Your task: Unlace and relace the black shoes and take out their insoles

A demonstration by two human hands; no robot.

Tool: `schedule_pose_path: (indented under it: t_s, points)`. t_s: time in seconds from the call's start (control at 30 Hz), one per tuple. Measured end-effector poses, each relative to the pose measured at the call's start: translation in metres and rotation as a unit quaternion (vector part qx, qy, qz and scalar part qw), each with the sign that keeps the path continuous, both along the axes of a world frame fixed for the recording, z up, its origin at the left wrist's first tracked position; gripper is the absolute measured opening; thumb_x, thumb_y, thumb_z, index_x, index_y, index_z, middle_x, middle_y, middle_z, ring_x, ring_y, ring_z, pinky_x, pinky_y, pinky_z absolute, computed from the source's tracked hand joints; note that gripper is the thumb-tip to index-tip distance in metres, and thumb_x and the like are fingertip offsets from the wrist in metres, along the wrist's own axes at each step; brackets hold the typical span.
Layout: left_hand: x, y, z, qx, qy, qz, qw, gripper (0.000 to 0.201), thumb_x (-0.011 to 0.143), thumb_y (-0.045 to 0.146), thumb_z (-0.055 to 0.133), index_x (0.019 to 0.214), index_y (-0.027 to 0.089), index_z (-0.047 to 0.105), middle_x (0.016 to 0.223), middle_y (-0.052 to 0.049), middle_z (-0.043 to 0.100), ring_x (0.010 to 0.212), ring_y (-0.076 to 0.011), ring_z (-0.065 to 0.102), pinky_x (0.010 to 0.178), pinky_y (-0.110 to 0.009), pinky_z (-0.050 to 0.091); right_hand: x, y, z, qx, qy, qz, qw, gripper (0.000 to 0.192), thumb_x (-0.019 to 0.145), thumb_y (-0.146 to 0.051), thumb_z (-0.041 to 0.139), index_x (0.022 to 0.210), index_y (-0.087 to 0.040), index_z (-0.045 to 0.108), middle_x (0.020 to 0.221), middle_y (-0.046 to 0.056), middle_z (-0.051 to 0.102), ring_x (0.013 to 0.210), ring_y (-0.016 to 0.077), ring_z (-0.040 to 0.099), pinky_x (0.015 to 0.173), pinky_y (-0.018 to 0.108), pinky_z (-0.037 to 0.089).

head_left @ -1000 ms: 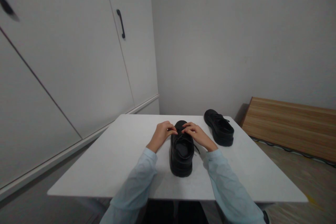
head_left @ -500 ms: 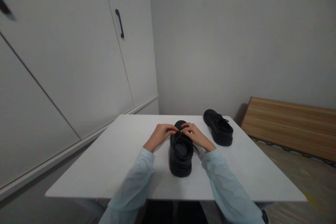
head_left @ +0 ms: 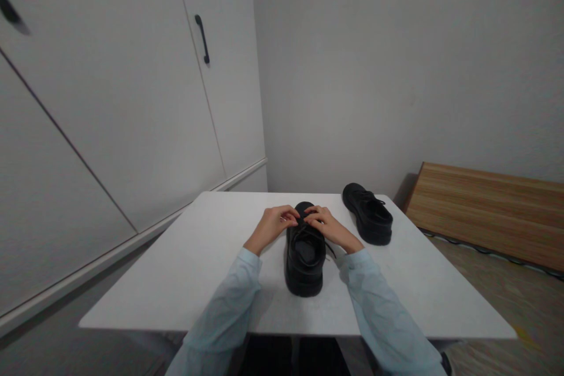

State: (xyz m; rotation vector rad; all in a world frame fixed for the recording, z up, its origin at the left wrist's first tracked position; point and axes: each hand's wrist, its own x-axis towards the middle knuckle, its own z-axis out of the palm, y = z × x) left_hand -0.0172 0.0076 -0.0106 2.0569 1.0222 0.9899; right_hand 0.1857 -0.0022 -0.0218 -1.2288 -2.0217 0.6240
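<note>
**Both hands at the laces of the near shoe**

Head view. We see the near shoe [head_left: 305, 255] standing upright on the table [head_left: 189, 270], heel toward us and toe pointing away, roughly in the middle of the tabletop and between our two light blue sleeves. Our left hand [head_left: 272, 224] and right hand [head_left: 326, 224] meet over the front part of the shoe, fingers curled in and the tips pressed close together at the laces [head_left: 308, 229]. Each hand appears to pinch a strand, though the laces are black on black and too small for us to tell which part each one holds. A loose lace end hangs down the right side of the shoe, just below our right wrist.

As for progress, we judge the lacing to be under way and not finished: no bow shows on this shoe, and the fingers are right at the eyelets. How many eyelets are threaded, we cannot tell.

The second shoe [head_left: 368, 220] lies to the right and farther back, near the table's far right corner, well apart from our hands and untouched. Its laces seem to be in, but their state is unclear.

Around us stand a white cupboard [head_left: 110, 100] on the left with a dark handle [head_left: 203, 39], a plain wall behind, and a wooden board [head_left: 489, 211] leaning low on the right. Nothing stands between our hands and the shoe.
</note>
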Motion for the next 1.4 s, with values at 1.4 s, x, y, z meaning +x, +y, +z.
schedule_pose_path:
  t_s: [1.4]
  points:
    - [0.007,-0.005,-0.002,0.068,0.044,-0.025,0.996,0.067,0.063,0.042,0.078,0.121,0.02,0.053,0.124,-0.01,0.055,0.119,-0.0268,0.048,0.104,-0.042,0.036,-0.005,-0.001,0.003,0.049,0.214,-0.077,0.973,0.02,0.079,-0.039,0.055,0.075,-0.019,0.057,0.096,0.008,0.061,0.094,0.022,0.057,0.077,0.036,0.048]
